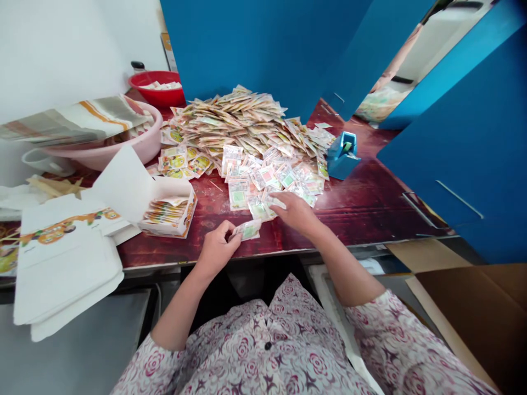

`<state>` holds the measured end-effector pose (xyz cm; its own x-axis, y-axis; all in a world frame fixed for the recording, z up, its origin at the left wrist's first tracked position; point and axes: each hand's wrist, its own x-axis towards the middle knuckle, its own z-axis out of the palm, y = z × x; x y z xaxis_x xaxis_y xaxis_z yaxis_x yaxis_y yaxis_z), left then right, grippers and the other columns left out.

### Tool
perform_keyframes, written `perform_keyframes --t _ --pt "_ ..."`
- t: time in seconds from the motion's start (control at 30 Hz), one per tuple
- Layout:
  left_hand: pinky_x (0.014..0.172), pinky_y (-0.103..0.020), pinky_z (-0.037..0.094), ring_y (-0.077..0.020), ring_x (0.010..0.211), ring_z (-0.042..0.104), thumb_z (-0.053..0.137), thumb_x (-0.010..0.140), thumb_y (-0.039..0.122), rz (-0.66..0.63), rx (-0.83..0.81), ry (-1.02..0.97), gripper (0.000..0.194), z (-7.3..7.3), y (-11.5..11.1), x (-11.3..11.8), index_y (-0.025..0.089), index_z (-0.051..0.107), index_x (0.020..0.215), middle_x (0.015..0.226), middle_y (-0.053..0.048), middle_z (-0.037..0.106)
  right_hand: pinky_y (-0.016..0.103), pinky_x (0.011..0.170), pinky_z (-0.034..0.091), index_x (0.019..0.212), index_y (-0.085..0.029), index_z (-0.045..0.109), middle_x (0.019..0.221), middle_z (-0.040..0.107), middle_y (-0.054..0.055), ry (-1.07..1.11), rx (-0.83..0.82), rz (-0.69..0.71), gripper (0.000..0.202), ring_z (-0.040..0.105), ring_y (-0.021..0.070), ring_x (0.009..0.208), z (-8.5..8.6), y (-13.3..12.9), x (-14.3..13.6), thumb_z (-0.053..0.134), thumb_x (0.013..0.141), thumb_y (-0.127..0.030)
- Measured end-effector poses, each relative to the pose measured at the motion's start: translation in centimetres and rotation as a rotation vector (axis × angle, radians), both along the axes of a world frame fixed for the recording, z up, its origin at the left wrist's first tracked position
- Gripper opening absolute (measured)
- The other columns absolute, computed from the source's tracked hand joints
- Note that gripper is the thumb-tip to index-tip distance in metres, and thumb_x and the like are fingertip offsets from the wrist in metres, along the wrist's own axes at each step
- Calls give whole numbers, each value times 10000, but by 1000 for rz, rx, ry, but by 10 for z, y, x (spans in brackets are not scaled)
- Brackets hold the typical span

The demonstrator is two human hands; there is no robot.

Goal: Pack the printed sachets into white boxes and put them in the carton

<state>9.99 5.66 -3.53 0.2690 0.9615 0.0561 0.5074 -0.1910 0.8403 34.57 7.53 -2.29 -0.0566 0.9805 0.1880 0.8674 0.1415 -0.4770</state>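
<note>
Between its thumb and fingers, my left hand point(219, 248) pinches a small clear packet point(249, 230) close to the front edge of the dark red table point(362, 219). My right hand point(293, 213) reaches over the near side of a large packet pile point(234, 123); its fingertips meet a clear packet point(263, 208), and whether they grip it is hard to tell. Left of my hands stands an open white carton point(188, 213) holding a row of upright packets. Several packets with yellow printing point(175, 159) lie at the pile's left side.
Flattened white cartons point(66, 263) overlap the table's left edge. Behind them are a pink basin point(154, 137) with a striped cloth over it, a white mug point(49, 162) and a red bowl point(164, 97). A blue tape dispenser point(341, 159) stands right of the pile, with blue panels point(263, 49) behind.
</note>
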Motion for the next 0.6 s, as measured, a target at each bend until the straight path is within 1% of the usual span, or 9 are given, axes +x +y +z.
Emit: perform_keyframes --t 0.07,0.17,0.27,0.33,0.4,0.47,0.5,0.53,0.6 --pt "667 -233 443 -126 648 578 618 807 260 -46 -26 12 98 0 1 -2 200 656 875 696 53 644 434 1089 453 1254 -134 676 1302 673 160 -222 -49 -28 383 603 298 1249 -2 12 14 640 877 -183" --pt "795 -277 502 -162 806 670 612 812 217 -123 -6 -15 240 -4 2 -3 212 699 1036 907 2 746 419 1035 492 1199 -127 704 1244 705 153 -375 -100 -55 350 643 295 1176 -6 23 24 538 892 -100" --pt "846 -313 532 -184 858 697 602 845 225 -184 63 -83 158 -8 2 -4 201 723 944 924 -39 759 415 973 525 1207 -144 720 1163 739 143 -344 -25 -180 402 682 293 1084 -9 21 23 464 903 -88" --pt "902 -342 540 -206 971 703 596 870 246 -202 158 -139 138 -9 1 -4 192 722 889 1042 -87 751 410 927 543 1229 -178 720 1138 750 126 -231 17 -227 404 698 283 1039 -7 10 17 457 923 -141" --pt "1000 -384 514 -238 1175 653 589 885 252 -205 254 -164 148 -9 -1 -3 182 719 879 1341 -146 643 370 911 538 1207 -228 732 1127 758 85 -70 3 -141 381 702 243 1016 -4 -6 4 472 932 -185" --pt "1066 -403 478 -260 1317 570 582 891 248 -218 303 -155 152 -9 -2 0 176 715 876 1546 -160 458 312 872 524 1143 -263 753 1063 772 39 85 -82 51 325 700 195 959 2 -22 -11 501 940 -232" --pt "1068 -396 479 -259 1321 570 575 893 245 -238 306 -148 155 -8 -1 2 177 713 875 1554 -158 450 290 835 515 1097 -261 762 1005 774 24 152 -145 159 293 692 178 910 4 -29 -18 509 951 -272" --pt "1048 -379 495 -250 1278 605 568 894 247 -261 301 -145 159 -8 0 3 181 711 873 1499 -156 518 276 787 502 1036 -244 769 929 766 15 206 -211 251 283 677 167 852 7 -33 -23 507 966 -324" --pt "969 -338 537 -224 1113 691 554 895 262 -276 272 -122 168 -7 0 5 195 708 889 1252 -113 702 269 693 465 861 -189 754 754 703 8 272 -286 310 383 626 159 739 12 -32 -28 477 989 -422"
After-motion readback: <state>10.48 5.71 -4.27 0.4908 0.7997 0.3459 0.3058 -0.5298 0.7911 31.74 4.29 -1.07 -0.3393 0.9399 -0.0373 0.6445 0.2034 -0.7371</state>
